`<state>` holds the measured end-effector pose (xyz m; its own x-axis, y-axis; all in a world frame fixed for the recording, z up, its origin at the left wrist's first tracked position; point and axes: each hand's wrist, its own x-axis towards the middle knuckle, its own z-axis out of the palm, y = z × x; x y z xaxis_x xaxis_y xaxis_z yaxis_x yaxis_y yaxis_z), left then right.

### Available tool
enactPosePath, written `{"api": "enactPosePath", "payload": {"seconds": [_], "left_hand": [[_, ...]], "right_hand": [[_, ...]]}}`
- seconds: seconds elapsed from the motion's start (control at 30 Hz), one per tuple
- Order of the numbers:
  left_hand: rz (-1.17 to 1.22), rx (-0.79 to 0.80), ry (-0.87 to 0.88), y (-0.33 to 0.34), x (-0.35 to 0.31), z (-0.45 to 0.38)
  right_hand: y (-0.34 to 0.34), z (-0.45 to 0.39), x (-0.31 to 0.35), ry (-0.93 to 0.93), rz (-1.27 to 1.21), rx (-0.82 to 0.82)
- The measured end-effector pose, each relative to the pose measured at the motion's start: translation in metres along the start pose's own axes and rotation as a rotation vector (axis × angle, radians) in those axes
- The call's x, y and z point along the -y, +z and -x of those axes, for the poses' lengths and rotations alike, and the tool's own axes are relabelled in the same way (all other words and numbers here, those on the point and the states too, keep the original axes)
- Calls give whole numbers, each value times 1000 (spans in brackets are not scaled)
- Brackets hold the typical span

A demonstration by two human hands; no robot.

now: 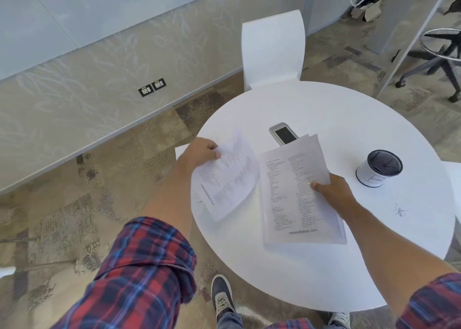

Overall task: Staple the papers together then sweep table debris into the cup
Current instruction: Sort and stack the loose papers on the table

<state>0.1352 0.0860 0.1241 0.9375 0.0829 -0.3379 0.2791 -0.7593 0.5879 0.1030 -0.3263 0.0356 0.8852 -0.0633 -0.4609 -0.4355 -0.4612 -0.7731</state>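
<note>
Paper stack (296, 191) flat on round white table (324, 278), footer reads "mebooksfree.com". Right hand (333, 190) pinches stack's right edge. Left hand (202, 152) pinches loose sheet (227, 176), lifted, curling. Cup (379, 167) beyond right hand, debris (400, 212) just right of forearm. Patterned carpet (74, 203), white chair (273, 49).

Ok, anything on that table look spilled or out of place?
Yes: a small scatter of debris lies on the table, near its right edge, below the cup. Also, the papers are split: left hand lifts one sheet, right hand holds the stack.
</note>
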Motion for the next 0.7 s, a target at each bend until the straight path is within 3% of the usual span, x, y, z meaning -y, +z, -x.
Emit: {"api": "enactPosePath", "payload": {"seconds": [0.2, 0.33, 0.4, 0.53, 0.7], "left_hand": [[-385, 499, 118, -48, -91, 1], [-451, 605, 151, -47, -131, 5], [-353, 680, 177, -43, -137, 6], [83, 766, 185, -28, -121, 6], [612, 498, -41, 9, -75, -2]], "right_hand": [[1, 2, 15, -10, 13, -13], [7, 2, 27, -46, 8, -10], [11, 3, 33, -41, -17, 10], [13, 14, 42, -36, -191, 56], [18, 27, 49, 5, -410, 110]]}}
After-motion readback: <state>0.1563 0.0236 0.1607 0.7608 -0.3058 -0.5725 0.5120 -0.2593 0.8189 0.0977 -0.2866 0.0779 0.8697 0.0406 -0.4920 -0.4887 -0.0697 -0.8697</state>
